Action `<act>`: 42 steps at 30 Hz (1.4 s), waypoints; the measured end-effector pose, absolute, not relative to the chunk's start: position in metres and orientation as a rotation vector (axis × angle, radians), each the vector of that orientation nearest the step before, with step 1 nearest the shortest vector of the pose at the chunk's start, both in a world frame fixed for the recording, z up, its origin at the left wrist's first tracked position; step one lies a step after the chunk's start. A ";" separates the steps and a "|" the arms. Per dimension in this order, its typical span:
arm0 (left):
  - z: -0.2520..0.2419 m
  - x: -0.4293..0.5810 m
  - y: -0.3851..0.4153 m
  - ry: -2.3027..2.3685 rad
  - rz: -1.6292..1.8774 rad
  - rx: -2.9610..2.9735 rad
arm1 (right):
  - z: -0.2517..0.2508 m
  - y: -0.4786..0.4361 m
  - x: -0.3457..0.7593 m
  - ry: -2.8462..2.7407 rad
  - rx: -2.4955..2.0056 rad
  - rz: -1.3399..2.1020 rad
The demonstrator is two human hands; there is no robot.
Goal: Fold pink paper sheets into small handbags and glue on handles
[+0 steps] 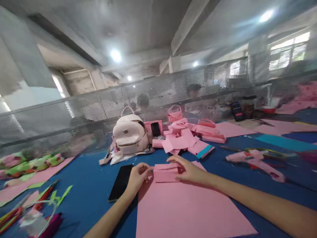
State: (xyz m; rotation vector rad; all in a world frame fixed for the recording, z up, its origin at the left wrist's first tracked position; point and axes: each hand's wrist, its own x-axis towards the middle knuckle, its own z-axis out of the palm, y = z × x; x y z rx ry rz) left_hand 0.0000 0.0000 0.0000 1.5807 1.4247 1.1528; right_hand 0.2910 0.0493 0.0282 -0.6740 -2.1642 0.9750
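Observation:
A small folded pink box, seemingly of foam or felt sheet, sits on a large flat pink sheet. My right hand grips its right side, thumb at the front and fingers over the top edge. Just by the box's left end, my left hand has its thumb and fingers pinched together; a sliver of pink shows at the tips, too small to make out. Close to my left wrist, a black phone lies partly under the hand.
A white backpack and a pile of pink pieces stand behind. To the right lies a pink glue gun. Scissors and green scraps are at left. A perforated metal screen borders the table; people sit beyond.

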 end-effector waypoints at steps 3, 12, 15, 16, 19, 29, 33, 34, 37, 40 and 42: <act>0.001 0.004 -0.002 1.410 1.178 1.583 | 0.023 0.062 0.289 -2.118 -0.713 1.016; 0.023 0.016 -0.018 1.314 1.440 1.703 | 0.032 0.062 0.296 -1.936 -0.807 1.223; 0.028 0.022 -0.024 1.272 1.496 1.740 | 0.034 0.057 0.296 -1.901 -0.836 1.259; 0.030 0.025 -0.026 1.258 1.503 1.750 | 0.034 0.057 0.295 -1.891 -0.846 1.261; 0.033 0.031 -0.031 1.227 1.501 1.772 | 0.031 0.059 0.295 -1.870 -0.875 1.220; 0.037 0.040 -0.038 1.272 1.543 1.837 | 0.030 0.071 0.298 -1.795 -0.838 0.878; 0.042 0.043 -0.044 1.249 1.639 1.891 | 0.044 0.061 0.299 -1.914 -0.682 0.764; 0.043 0.044 -0.045 1.241 1.671 1.905 | 0.047 0.058 0.300 -1.957 -0.643 0.737; 0.045 0.045 -0.047 1.215 1.767 1.945 | 0.055 0.054 0.302 -2.074 -0.535 0.650; 0.048 0.047 -0.049 1.183 1.815 1.994 | 0.061 0.049 0.299 -2.145 -0.450 0.575; 0.051 0.049 -0.051 1.160 1.818 2.040 | 0.064 0.041 0.294 -2.169 -0.408 0.535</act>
